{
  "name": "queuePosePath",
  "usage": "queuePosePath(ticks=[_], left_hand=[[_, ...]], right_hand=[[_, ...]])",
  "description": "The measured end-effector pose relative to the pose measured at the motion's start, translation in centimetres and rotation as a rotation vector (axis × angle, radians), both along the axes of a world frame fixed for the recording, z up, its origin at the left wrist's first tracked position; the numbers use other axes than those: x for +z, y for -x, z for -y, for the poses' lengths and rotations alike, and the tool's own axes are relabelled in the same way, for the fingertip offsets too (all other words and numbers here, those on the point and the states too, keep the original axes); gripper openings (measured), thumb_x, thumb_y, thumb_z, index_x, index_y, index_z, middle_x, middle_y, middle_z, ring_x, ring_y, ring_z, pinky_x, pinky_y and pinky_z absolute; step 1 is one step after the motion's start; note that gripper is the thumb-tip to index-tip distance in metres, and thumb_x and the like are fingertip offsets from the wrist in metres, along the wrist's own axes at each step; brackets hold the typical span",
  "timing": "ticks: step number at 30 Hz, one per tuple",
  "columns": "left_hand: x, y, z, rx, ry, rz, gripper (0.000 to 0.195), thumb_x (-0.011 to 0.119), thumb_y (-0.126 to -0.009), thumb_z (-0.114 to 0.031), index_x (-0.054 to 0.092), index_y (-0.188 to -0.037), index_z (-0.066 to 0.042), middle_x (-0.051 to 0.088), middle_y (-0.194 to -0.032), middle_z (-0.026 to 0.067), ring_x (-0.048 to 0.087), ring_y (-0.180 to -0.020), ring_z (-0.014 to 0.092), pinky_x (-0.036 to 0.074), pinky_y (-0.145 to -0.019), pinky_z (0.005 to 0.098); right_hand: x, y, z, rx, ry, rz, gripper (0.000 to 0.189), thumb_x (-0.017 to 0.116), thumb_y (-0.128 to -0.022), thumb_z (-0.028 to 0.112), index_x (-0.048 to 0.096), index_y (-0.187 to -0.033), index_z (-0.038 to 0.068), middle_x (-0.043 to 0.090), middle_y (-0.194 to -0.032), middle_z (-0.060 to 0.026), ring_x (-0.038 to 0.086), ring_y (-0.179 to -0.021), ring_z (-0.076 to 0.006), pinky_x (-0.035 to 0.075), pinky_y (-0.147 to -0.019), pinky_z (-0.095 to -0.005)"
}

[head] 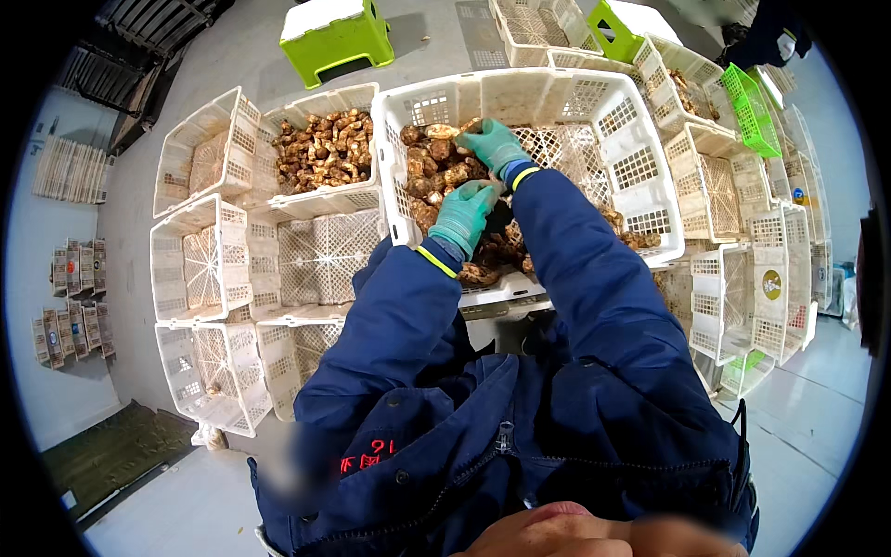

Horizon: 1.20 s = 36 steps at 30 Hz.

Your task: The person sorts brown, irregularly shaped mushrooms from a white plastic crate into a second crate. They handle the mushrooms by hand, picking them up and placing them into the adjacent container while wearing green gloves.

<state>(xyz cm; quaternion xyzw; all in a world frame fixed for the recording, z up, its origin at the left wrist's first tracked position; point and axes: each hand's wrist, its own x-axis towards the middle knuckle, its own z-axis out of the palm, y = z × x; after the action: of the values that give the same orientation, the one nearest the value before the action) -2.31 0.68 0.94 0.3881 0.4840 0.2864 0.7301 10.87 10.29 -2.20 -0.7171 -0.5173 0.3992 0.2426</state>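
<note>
A large white plastic crate (pixel 487 87) stands before me, with brown, knobbly produce (pixel 435 163) heaped along its left side and more pieces at its near side. Whether these are tubers or mushrooms I cannot tell. My right hand (pixel 495 147), in a green glove, reaches to the heap's right edge, its thumb and fingers around a brown piece (pixel 470 127). Closer to me, my left hand (pixel 465 216), gloved alike, is over the heap with its fingertips drawn together. What lies between those fingertips is hidden.
At left, a smaller white crate (pixel 268 125) holds more brown pieces (pixel 327 150). Several other white crates (pixel 237 271) flank it, and more are stacked at right (pixel 755 278). Green-and-white step stools (pixel 341 42) stand beyond. Another person (pixel 766 38) is at the far right.
</note>
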Motion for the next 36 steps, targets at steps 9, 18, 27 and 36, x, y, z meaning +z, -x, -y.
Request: queuePosePath(ticks=[9, 18, 27, 36], left_hand=[[1.6, 1.2, -1.2, -0.148, 0.235, 0.956, 0.06, 0.037, -0.091, -0.058, 0.055, -0.107, -0.003, 0.06, -0.082, 0.0099, 0.059, -0.07, 0.024, 0.048, -0.06, 0.0333], [1.8, 0.4, 0.2, 0.117, -0.354, 0.263, 0.039, 0.065, -0.084, -0.011, 0.049, -0.119, 0.0, 0.06, -0.105, 0.0108, 0.06, -0.091, 0.016, 0.05, -0.076, 0.0255], [0.5, -0.5, 1.3, 0.149, -0.784, 0.046, 0.047, 0.068, -0.075, 0.006, 0.049, -0.117, -0.002, 0.055, -0.113, 0.0067, 0.054, -0.102, 0.014, 0.046, -0.087, 0.0262], [1.9, -0.6, 1.8, 0.096, -0.654, 0.159, 0.047, 0.069, -0.075, 0.005, 0.048, -0.116, -0.002, 0.057, -0.112, 0.0059, 0.054, -0.103, 0.013, 0.046, -0.088, 0.027]], right_hand=[[9.7, -6.0, 8.4, 0.412, -0.684, -0.062, 0.061, 0.066, -0.078, 0.011, 0.04, -0.133, 0.002, 0.047, -0.131, -0.0125, 0.047, -0.12, -0.0217, 0.037, -0.101, -0.0332], [4.6, -4.3, 12.3, 0.189, -0.56, -0.39, 0.027, 0.059, -0.086, 0.018, 0.062, -0.107, 0.001, 0.06, -0.097, -0.0065, 0.058, -0.091, -0.014, 0.046, -0.08, -0.0249], [6.6, -1.4, 12.2, -0.149, -0.316, -0.838, 0.028, 0.071, -0.081, 0.017, 0.058, -0.096, -0.003, 0.061, -0.089, -0.0036, 0.058, -0.087, -0.0103, 0.046, -0.073, -0.0249], [6.3, -1.1, 11.8, -0.239, -0.383, -0.891, 0.023, 0.072, -0.073, 0.001, 0.05, -0.07, 0.007, 0.052, -0.068, 0.0013, 0.059, -0.069, -0.0097, 0.045, -0.056, -0.0225]])
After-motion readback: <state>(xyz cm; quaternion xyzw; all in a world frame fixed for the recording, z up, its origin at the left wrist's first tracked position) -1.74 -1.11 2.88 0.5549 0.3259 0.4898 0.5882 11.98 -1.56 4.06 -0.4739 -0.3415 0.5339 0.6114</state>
